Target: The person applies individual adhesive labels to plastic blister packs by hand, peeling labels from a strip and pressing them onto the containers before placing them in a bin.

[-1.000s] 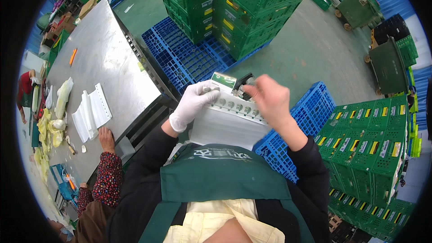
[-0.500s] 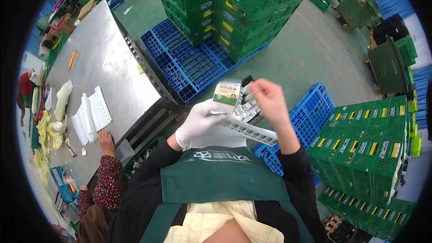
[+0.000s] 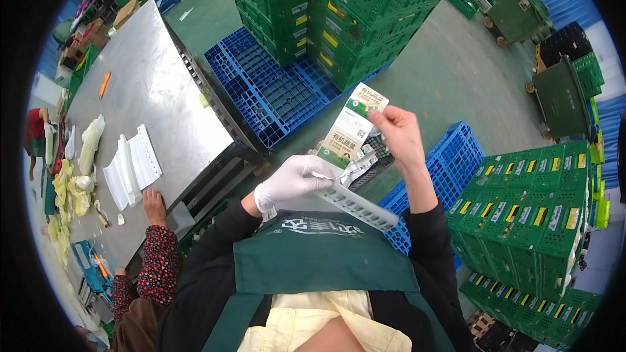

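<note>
My left hand (image 3: 293, 179), in a white glove, is closed on the lower end of a strip of printed labels (image 3: 352, 132) in white, tan and green. My bare right hand (image 3: 399, 133) pinches the strip's upper right edge, so it stretches slantwise between the two hands. From under the left hand a pale tail (image 3: 362, 205) with a row of grey-green patches hangs toward the lower right, in front of my green apron (image 3: 326, 254). Behind the strip, a dark crate (image 3: 378, 173) with small white and green pieces is partly hidden.
A metal table (image 3: 150, 78) on the left bears white sheets (image 3: 132, 167), leafy scraps and an orange marker (image 3: 105, 85). Another person's hand (image 3: 154, 207) rests at its edge. Green crates (image 3: 372, 19) rise on a blue pallet (image 3: 261, 85) ahead; more crates (image 3: 521, 208) stand right.
My right hand, blurred and apart from the labels before, now pinches the strip's upper end. The labels, bunched at my left hand earlier, extend up and right. The pale tail shifted slightly downward.
</note>
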{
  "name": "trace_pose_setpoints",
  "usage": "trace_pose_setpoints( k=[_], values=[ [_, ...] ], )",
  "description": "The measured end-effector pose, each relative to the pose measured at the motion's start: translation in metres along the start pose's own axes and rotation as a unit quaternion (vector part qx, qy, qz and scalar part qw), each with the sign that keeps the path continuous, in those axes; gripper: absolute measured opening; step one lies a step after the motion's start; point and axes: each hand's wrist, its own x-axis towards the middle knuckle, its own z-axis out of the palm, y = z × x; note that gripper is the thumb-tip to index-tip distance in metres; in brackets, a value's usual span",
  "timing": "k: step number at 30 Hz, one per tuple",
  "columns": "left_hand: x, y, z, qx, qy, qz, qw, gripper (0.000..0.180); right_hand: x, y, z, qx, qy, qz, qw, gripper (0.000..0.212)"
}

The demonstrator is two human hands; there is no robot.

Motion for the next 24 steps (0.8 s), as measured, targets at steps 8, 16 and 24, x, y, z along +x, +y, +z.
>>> trace_pose_setpoints(
  k=[8,16,24],
  values=[
    [0.003,0.004,0.005,0.046,0.082,0.047,0.994,0.019,-0.031,0.02,0.037,-0.357,0.067,-0.172,0.916,0.023],
    [0.004,0.004,0.007,0.016,0.056,0.063,0.996,0.013,-0.019,0.025,0.023,-0.114,-0.062,-0.073,0.989,0.015],
    [-0.001,-0.001,0.008,-0.02,0.066,0.023,0.997,0.019,-0.023,0.013,0.015,-0.061,-0.048,-0.108,0.991,0.035]
  ],
)
